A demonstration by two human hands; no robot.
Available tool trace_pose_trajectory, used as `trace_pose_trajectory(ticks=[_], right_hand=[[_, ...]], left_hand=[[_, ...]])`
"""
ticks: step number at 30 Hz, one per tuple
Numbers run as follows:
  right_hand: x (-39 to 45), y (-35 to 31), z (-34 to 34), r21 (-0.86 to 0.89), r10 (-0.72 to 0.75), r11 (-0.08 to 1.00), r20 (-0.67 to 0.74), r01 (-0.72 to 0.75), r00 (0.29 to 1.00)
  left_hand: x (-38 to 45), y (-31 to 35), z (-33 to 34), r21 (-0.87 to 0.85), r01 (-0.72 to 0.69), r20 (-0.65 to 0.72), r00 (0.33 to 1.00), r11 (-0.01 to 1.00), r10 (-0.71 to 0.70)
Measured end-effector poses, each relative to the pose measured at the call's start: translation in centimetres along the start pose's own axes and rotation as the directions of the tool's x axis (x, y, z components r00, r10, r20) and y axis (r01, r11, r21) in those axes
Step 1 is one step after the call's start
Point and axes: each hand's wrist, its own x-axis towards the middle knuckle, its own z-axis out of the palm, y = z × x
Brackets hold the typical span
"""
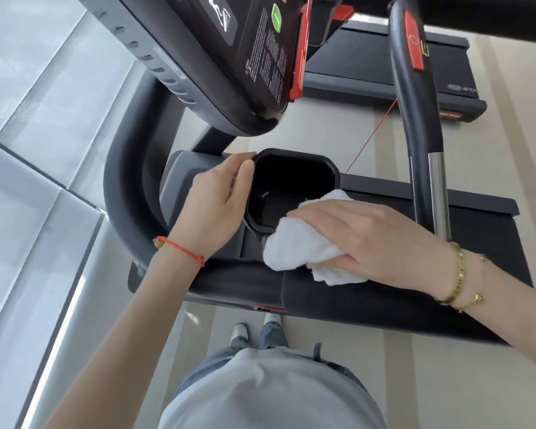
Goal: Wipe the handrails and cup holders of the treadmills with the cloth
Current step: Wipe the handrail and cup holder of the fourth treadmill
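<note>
Cup holder point(291, 187), black, sits at the treadmill console's near left corner, inside the curved handrail point(121, 181). Left hand point(217, 202) grips its left rim, fingers curled over the edge. Right hand point(369, 239) clutches the bunched white cloth point(294, 249) against its right rim.

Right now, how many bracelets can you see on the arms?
3: a red string bracelet on the left wrist, a wide gold bracelet and a thin gold chain on the right wrist.
</note>
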Motion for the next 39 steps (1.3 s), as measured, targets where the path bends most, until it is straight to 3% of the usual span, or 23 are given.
trace_pose_trajectory(ticks=[5,12,16,19,25,29,35,39], right_hand=[[4.5,-1.9,0.7,-0.034,0.214,0.977,0.100,-0.211,0.972],[2.7,-3.7,1.6,0.025,0.302,0.953,-0.066,-0.301,0.951],[1.0,-5.3,1.9,0.176,0.388,0.920,-0.258,-0.351,0.885],[-0.2,-6.1,1.8,0.227,0.425,0.902,-0.303,-0.368,0.853],[-3.1,-8.6,1.6,0.057,0.383,0.916,-0.411,-0.396,0.827],[-5.0,-10.5,2.2,0.008,0.455,0.876,-0.349,-0.483,0.819],[-7.3,-9.8,3.7,0.005,0.591,0.761,-0.416,-0.649,0.691],[-8.2,-7.7,4.5,-0.013,0.607,0.668,-0.569,-0.744,0.555]], left_hand=[[0.0,0.1,0.0,-0.024,0.015,0.010,1.000,1.000,-0.015],[-0.7,0.3,-0.1,0.053,-0.025,-0.006,1.000,0.998,0.026],[-2.6,0.6,-0.7,0.098,-0.131,-0.004,0.991,0.987,0.132],[-4.6,1.2,-1.2,0.130,-0.189,0.046,0.982,0.973,0.184],[-7.2,2.3,-1.0,0.117,-0.285,0.104,0.956,0.952,0.273],[-8.4,2.6,-0.6,0.087,-0.357,0.178,0.924,0.930,0.338],[-9.9,3.1,0.8,0.097,-0.436,0.178,0.892,0.895,0.416],[-10.6,4.0,2.3,0.116,-0.453,0.175,0.886,0.884,0.430]])
